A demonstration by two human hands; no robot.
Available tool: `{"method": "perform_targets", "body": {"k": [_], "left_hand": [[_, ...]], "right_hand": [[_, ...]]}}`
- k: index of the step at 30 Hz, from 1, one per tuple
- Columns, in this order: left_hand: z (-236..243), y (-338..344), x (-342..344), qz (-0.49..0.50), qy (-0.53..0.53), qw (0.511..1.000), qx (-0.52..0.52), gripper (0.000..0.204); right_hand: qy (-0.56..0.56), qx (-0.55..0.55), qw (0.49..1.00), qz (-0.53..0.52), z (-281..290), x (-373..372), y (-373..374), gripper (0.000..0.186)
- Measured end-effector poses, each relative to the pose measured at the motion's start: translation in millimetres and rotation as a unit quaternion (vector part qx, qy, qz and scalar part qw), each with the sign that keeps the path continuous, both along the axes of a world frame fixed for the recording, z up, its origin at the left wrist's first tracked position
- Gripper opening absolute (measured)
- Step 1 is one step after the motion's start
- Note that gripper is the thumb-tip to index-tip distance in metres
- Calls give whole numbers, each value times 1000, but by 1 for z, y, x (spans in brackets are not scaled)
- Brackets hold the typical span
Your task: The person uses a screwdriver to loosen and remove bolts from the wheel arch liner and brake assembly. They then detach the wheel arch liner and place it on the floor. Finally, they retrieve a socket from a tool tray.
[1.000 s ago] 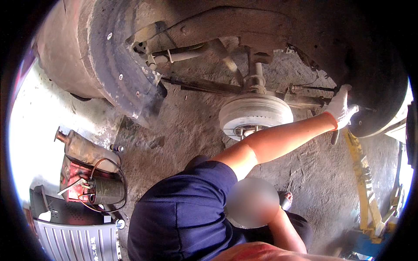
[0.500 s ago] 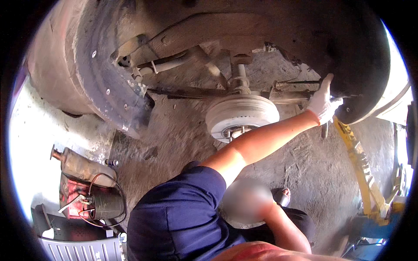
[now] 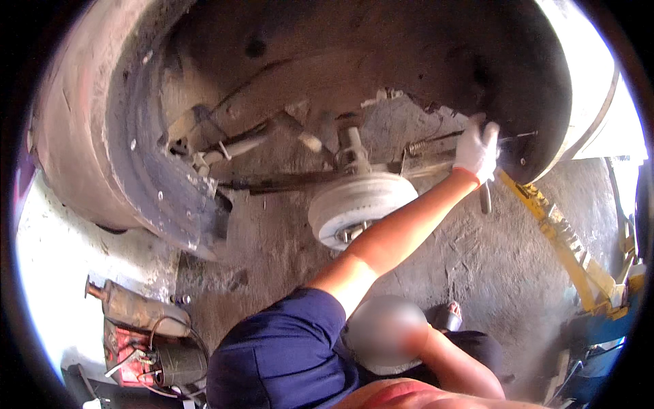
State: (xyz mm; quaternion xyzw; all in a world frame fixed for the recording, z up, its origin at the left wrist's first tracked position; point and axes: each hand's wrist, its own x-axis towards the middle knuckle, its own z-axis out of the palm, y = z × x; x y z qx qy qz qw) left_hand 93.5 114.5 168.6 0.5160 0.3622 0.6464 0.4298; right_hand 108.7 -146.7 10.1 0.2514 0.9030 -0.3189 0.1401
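Note:
My left arm reaches across to the right side of the wheel well. My left hand [image 3: 475, 151], in a white glove, is closed around a metal hand tool whose grey handle [image 3: 486, 198] hangs below the fist. A thin rod sticks out beside it toward the dark wheel-well liner [image 3: 538, 82]; whether it belongs to the tool is unclear. Two gloved fingers point upward. Bent in front of me, my right hand [image 3: 417, 339] is mostly covered by a blurred patch, so its fingers and anything in them are hidden. Left of the outstretched arm sits the rusty brake drum [image 3: 364, 198] with bare studs.
Behind the drum are a strut [image 3: 357, 150] and suspension arms. A yellow lifting arm [image 3: 555, 228] rises at the right from a blue base [image 3: 606, 334]. At lower left lie a rusty muffler [image 3: 143, 310] and a red box [image 3: 129, 351]. My sandalled foot [image 3: 451, 315] stands on the floor.
The view has shifted, so the drum and floor items sit lower and the fender shows more. My left hand stays at the liner's edge with the tool; a second finger now points up.

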Motion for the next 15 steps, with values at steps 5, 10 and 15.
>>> {"method": "perform_targets", "body": {"k": [5, 10, 15], "left_hand": [[-23, 11, -8, -6, -141, 989, 40, 54], [-17, 3, 10, -50, -146, 988, 2, 52], [-26, -1, -7, -41, -89, 995, -12, 60]], "right_hand": [[43, 17, 999, 29, -30, -7, -1, 49], [37, 21, 999, 9, -25, 3, 1, 50], [44, 3, 999, 19, -21, 3, -2, 53]]}}
